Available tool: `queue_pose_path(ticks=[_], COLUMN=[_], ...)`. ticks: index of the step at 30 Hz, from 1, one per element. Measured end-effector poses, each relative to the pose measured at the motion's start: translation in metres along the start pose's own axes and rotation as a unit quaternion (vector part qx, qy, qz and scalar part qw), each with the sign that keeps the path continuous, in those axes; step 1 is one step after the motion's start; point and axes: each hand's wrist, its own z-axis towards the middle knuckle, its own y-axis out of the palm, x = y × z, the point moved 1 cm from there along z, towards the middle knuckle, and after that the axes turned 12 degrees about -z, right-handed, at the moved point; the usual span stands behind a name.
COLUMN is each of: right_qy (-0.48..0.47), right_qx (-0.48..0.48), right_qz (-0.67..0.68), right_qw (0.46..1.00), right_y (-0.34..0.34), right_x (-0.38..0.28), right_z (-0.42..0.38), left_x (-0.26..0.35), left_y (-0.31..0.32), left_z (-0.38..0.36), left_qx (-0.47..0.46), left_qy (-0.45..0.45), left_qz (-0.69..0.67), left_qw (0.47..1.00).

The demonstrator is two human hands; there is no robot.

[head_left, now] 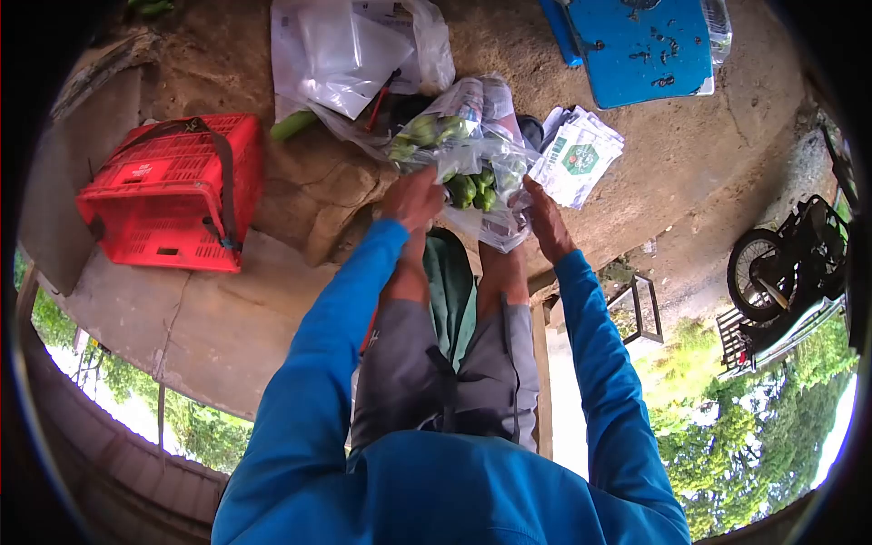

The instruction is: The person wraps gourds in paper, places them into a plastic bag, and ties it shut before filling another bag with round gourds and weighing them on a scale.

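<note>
Between my hands lies a clear plastic bag [504, 173] with its mouth spread wide. Green vegetables [472, 190] show inside it, and paler green ones [434, 130] sit toward its upper left under the plastic. My left hand [413, 198] is closed on the bag's left edge. On the opposite side, my right hand [547, 218] has its fingers closed on the right edge. A stack of printed labels or sheets [577, 156] lies just beyond my right hand. Farther up, a red-handled tool [380, 102] rests by a large bag of clear plastic sheets [350, 54].
A red plastic crate [168, 195] with a dark strap stands at the left. A long green vegetable [292, 125] lies near it. At the upper right is a blue box or lid [640, 50] with dark bits on it. A motorcycle [786, 263] stands far right.
</note>
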Motion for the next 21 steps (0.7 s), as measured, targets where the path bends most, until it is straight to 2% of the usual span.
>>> queue_pose_path(ticks=[1, 2, 3, 4, 5, 6, 7, 8, 11, 13, 14, 15, 16, 17, 18, 19, 20, 21], right_qy=[0.0, -0.005, -0.011, -0.034, -0.056, 0.002, 0.001, -0.012, -0.043, -0.058, -0.051, -0.043, -0.041, -0.022, -0.003, -0.004, -0.12, -0.232], right_qx=[0.009, -0.004, -0.007, 0.002, 0.012, 0.001, 0.0, -0.008, 0.003, 0.021, 0.035, 0.048, 0.046, 0.109, 0.172, 0.169, 0.249, 0.321], right_qz=[0.029, 0.001, 0.005, -0.039, -0.085, -0.031, -0.032, -0.028, -0.021, -0.018, -0.07, -0.122, -0.124, -0.216, -0.304, -0.304, -0.394, -0.47], right_qw=[1.0, 1.0, 1.0, 0.999, 0.995, 1.0, 0.999, 0.999, 0.999, 0.998, 0.996, 0.99, 0.99, 0.97, 0.937, 0.937, 0.877, 0.789], right_y=[-0.001, -0.005, -0.01, -0.013, -0.015, -0.013, -0.015, -0.017, -0.012, -0.01, -0.011, -0.012, -0.011, -0.011, -0.01, -0.005, -0.002, 0.003], right_x=[0.005, 0.014, 0.026, 0.036, 0.046, 0.028, 0.042, 0.06, 0.042, 0.017, 0.007, 0.0, -0.007, -0.013, -0.022, -0.036, -0.053, -0.073], right_z=[0.002, 0.003, 0.008, 0.01, 0.011, 0.004, 0.008, 0.015, 0.006, -0.004, -0.006, -0.008, -0.009, -0.008, -0.008, -0.011, -0.019, -0.029], left_x=[-0.01, -0.021, -0.031, -0.039, -0.044, -0.049, -0.052, -0.054, -0.061, -0.059, -0.056, -0.036, -0.017, -0.005, 0.007, 0.008, -0.001, -0.017], left_y=[-0.006, -0.012, -0.024, -0.034, -0.041, -0.047, -0.049, -0.049, -0.041, -0.037, -0.035, -0.039, -0.043, -0.045, -0.048, -0.049, -0.047, -0.039], left_z=[-0.017, -0.032, -0.046, -0.061, -0.074, -0.083, -0.091, -0.095, -0.1, -0.096, -0.092, -0.084, -0.076, -0.066, -0.054, -0.044, -0.034, -0.023], left_qx=[0.041, 0.084, 0.086, 0.082, 0.084, 0.12, 0.156, 0.158, 0.145, 0.129, 0.13, 0.199, 0.256, 0.258, 0.238, 0.217, 0.219, 0.177], left_qy=[0.004, 0.011, -0.114, -0.235, -0.235, -0.269, -0.302, -0.301, -0.313, -0.223, -0.223, -0.099, 0.03, 0.027, 0.065, 0.103, 0.101, 0.112], left_qz=[-0.093, -0.184, -0.327, -0.46, -0.457, -0.491, -0.522, -0.524, -0.537, -0.358, -0.361, -0.17, 0.033, 0.033, 0.05, 0.067, 0.068, 0.057], left_qw=[0.995, 0.979, 0.934, 0.852, 0.854, 0.82, 0.782, 0.781, 0.77, 0.897, 0.896, 0.96, 0.966, 0.965, 0.968, 0.968, 0.968, 0.976])
